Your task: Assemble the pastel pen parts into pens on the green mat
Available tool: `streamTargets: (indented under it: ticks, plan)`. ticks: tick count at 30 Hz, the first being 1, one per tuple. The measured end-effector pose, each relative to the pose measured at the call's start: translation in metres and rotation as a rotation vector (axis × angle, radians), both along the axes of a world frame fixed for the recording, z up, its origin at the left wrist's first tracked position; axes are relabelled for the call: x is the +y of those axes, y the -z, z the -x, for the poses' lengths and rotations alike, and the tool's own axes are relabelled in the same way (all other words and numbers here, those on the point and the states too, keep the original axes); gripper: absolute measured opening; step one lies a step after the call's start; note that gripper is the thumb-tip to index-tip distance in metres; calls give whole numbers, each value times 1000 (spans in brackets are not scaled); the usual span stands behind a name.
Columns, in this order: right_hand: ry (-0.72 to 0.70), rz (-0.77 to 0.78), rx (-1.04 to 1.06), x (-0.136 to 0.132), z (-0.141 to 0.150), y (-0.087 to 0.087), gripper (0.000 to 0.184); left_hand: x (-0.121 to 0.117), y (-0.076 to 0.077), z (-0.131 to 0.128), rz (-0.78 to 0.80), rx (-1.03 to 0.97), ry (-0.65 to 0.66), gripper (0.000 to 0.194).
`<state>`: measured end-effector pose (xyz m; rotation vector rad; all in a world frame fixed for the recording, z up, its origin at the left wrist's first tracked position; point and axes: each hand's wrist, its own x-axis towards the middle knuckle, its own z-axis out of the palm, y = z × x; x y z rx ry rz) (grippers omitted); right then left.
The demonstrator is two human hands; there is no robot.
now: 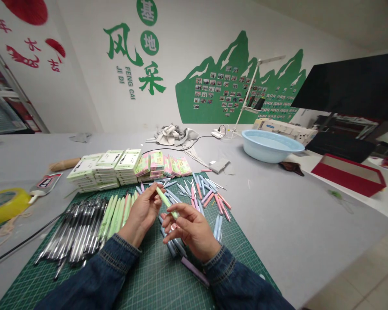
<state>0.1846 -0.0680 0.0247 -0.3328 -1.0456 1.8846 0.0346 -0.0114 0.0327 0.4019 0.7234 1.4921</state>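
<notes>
Your left hand (144,212) and right hand (194,228) pinch one green pen (165,200) between them, black pens (84,216) lying to their left.

1. At twelve o'clock, you face a white wall (194,30).
2. At one, a green mountain mural (239,56) holds small photos (225,93).
3. At eleven, green lettering (152,79); at ten, red lettering (23,59).
4. At two, a large black screen (349,86).
5. Your grey table (271,206) spreads from nine to three; at four, pale tiled floor (371,275).
</notes>
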Motion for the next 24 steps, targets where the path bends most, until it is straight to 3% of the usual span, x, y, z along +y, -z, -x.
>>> streamTargets:
  ticks: [3,7,11,13,17,20,22,24]
  plan:
    - [-77,12,-24,-1,0,0,37,-3,-4,2,-45,56,36,21]
    - [8,55,-83,3,1,7,21,-14,-8,0,-106,184,82,30]
    - [78,23,-123,5,4,12,18,-29,-8,-10,-134,409,266,32]
    - [86,6,-170,2,6,10,19,-32,-10,-5,-164,546,297,35]
    - [237,40,-266,1,6,6,31,-27,-20,43,-132,1072,56,38]
    - [440,113,-307,8,2,12,24,-24,-25,94,84,1663,-173,36]
    - [520,143,-323,13,-1,18,19,-26,-21,118,208,1942,-173,29]
    - [530,140,-330,17,-2,22,18,-27,-13,128,262,2091,-128,27]
